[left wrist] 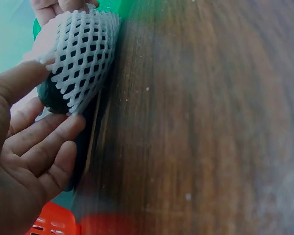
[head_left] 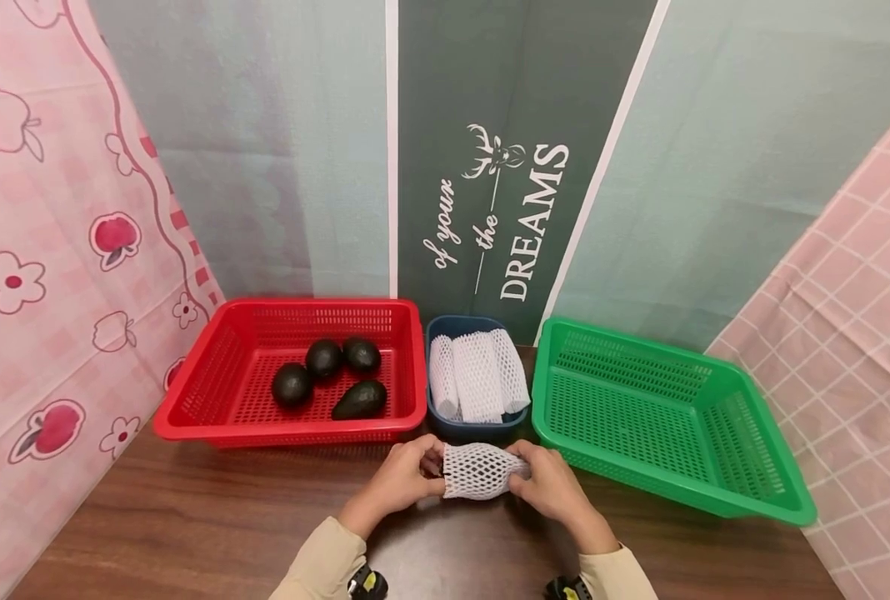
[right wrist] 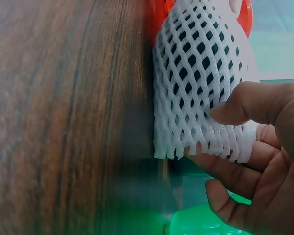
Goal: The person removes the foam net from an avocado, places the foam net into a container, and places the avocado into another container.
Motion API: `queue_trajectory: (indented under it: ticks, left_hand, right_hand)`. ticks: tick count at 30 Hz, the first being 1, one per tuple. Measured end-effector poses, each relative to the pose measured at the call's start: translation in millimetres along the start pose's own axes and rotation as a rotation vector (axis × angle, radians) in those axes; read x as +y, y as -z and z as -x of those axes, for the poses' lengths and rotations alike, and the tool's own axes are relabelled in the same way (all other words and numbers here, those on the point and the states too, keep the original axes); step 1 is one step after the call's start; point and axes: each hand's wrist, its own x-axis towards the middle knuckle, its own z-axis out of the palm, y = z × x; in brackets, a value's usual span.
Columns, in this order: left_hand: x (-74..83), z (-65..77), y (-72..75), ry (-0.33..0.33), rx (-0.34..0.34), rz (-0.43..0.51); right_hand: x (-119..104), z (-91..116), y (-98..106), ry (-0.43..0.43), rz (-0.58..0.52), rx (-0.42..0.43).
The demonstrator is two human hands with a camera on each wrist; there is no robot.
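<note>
A white foam net sleeve (head_left: 478, 472) is stretched around a dark avocado (left wrist: 50, 96), held just above or on the tabletop in front of the blue bin. My left hand (head_left: 406, 477) pinches the sleeve's left end, thumb on one side and fingers on the other; the avocado's dark tip pokes out there in the left wrist view. At the opposite end my right hand (head_left: 552, 482) pinches the narrower, frayed part of the net (right wrist: 203, 132) between thumb and fingers. Most of the avocado shows only through the mesh holes.
On the left, a red basket (head_left: 287, 431) holds several avocados (head_left: 324, 358). Behind the hands stands a dark blue bin (head_left: 477, 428) with several white foam sleeves (head_left: 478, 375). A green basket (head_left: 625, 408) is at the right. Cloth hangs behind and on both sides of the wooden table (head_left: 212, 525).
</note>
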Motion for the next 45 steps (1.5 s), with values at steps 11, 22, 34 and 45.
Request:
queue_trajectory:
  ticks: [11, 22, 34, 45]
  left_hand:
    - [-1.2, -1.0, -2.9, -0.067, 0.004, -0.061]
    - [1.3, 5.7, 7.4, -0.087, -0.007, -0.067]
    - [-6.4, 14.0, 28.3, -0.075, -0.021, 0.006]
    - [-11.0, 20.8, 43.4, -0.028, -0.046, 0.009]
  right_hand:
    - [-3, 1, -1, -0.014, 0.016, -0.003]
    - [1, 7, 3, 0.052, -0.021, -0.036]
    - [-5, 5, 7, 0.069, -0.050, -0.056]
    - [-4, 6, 7, 0.078, -0.024, -0.037]
